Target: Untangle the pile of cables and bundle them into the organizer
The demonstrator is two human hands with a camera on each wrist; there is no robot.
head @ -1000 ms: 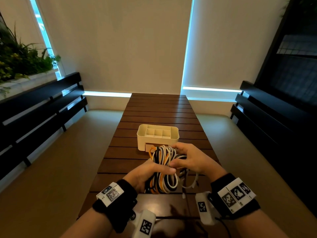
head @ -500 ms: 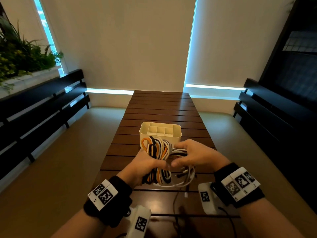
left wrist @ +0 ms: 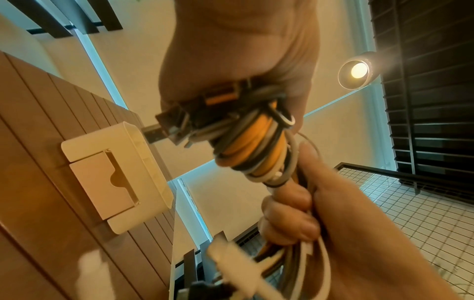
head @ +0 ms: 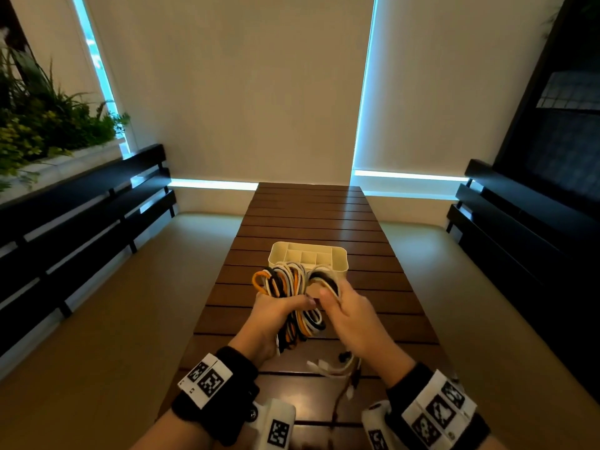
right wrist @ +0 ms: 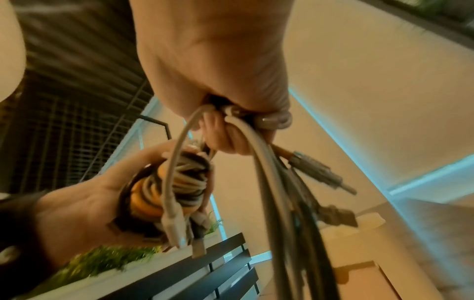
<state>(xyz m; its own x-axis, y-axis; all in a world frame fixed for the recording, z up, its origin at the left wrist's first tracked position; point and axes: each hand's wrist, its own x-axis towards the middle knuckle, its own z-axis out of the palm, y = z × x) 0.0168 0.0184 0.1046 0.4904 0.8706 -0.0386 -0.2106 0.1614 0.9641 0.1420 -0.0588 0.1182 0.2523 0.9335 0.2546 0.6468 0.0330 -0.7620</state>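
Observation:
A coiled bundle of orange, white and black cables point(head: 285, 284) is held above the wooden table point(head: 311, 219), just in front of the white organizer point(head: 308, 256). My left hand point(head: 276, 311) grips the bundle's middle, its fingers wrapped round it point(right wrist: 164, 190). My right hand point(head: 344, 306) grips white and black strands pulled off the bundle's right side point(right wrist: 246, 130). Loose cable ends with plugs point(head: 337, 365) hang below my right hand. In the left wrist view the organizer point(left wrist: 115, 166) shows its front face with a notched drawer.
Dark slatted benches point(head: 81, 203) run along both sides of the table, the right one point(head: 519, 222) against a dark wall. A planter with green plants point(head: 39, 125) sits behind the left bench. The far half of the table is bare wood.
Both hands have lifted the cable bundle higher and toward the organizer. My right hand has moved from on top of the bundle to its right side, drawing strands apart.

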